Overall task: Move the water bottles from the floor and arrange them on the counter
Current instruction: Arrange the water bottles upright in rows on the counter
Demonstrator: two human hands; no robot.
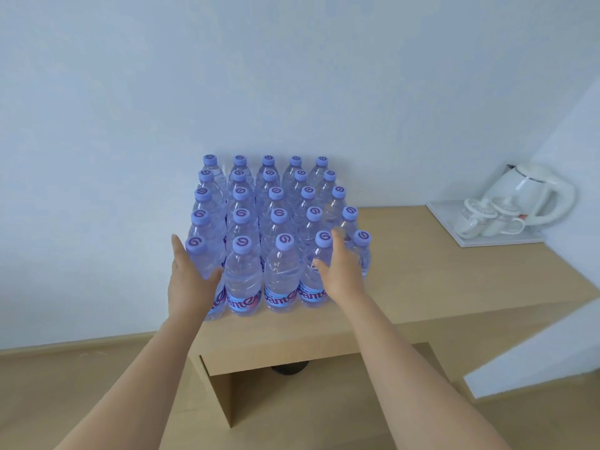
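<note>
Careful: your left hand [191, 284] and right hand [341, 274] press flat, fingers straight, against the water bottles [279, 228] packed on the counter [422, 271]; squeeze unevenly and the front row likely topples.

Plain pale wall [292, 76] behind, bluish-white, evenly lit, no hard shadows. Light wood worktop [422, 280] runs along it w/ a shallow drawer front [276, 362] under the near edge and an open recess below. Something dark and round [290, 367] sits back in that recess, can't tell what. Floor [65, 384] is wood-look, same tan tone. At the far right end of the worktop, a white tray [467, 243] w/ a white electric kettle [535, 193] and two white mugs [487, 217] just beside it. White panel [552, 345] angles in at right.
</note>
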